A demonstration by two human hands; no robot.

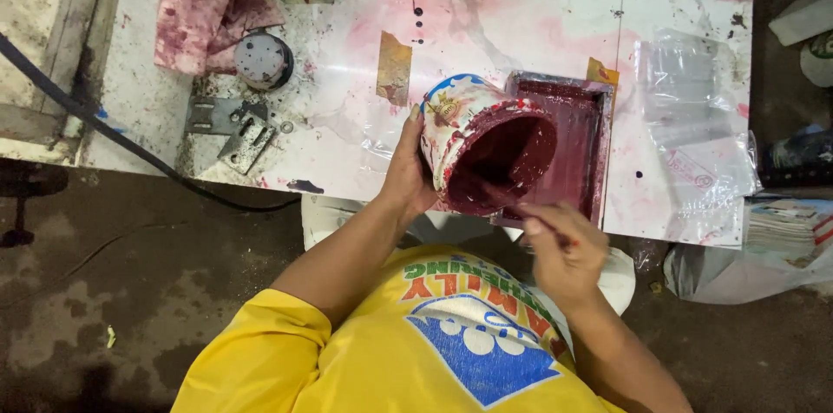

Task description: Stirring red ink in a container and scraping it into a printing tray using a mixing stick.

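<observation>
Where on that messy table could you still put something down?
The pink-stained sheet between the taped yellow scrap and the red tray is bare. Left is crowded: stained rag, round lid, metal hinge. The left hand tilts the tub over the tray.

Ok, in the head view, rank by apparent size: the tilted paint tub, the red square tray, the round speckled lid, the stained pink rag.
1. red square tray and tilted paint tub: alike, the tub hides part of the tray, so unranked
2. stained pink rag
3. round speckled lid
</observation>
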